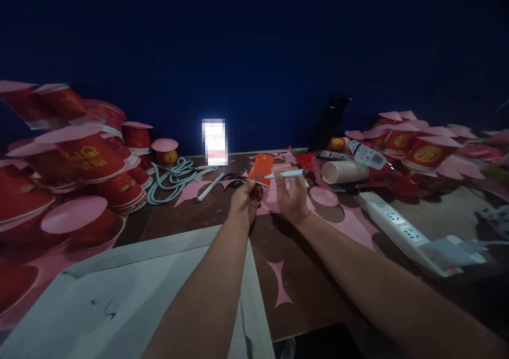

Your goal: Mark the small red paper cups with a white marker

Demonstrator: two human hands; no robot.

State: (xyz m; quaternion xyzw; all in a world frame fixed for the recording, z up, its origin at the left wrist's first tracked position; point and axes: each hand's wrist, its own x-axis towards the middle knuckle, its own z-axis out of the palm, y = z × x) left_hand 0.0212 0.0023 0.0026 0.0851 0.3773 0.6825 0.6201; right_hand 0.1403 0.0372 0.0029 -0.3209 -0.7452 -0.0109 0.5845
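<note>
My right hand (293,197) is closed around a white marker pen (293,173), its tip pointing left. Just left of it, the fingers of my left hand (245,202) pinch a thin pale stick (259,182), which reaches toward the pen's tip. Behind the two hands lies an orange-red packet (262,167) with small yellow marks. Pink paper (272,202) lies under and beside my right hand, and a cut pink disc (324,196) rests to its right. Dark-handled scissors (234,177) and another white pen (210,187) lie left of the hands.
Red paper cups with pink paper discs (89,155) are heaped at left; more red cups (429,152) stand at right. A pale cable (167,181), a lit phone screen (214,141), stacked paper cups (344,172), a power strip (397,226) and a white board (131,290) surround the hands.
</note>
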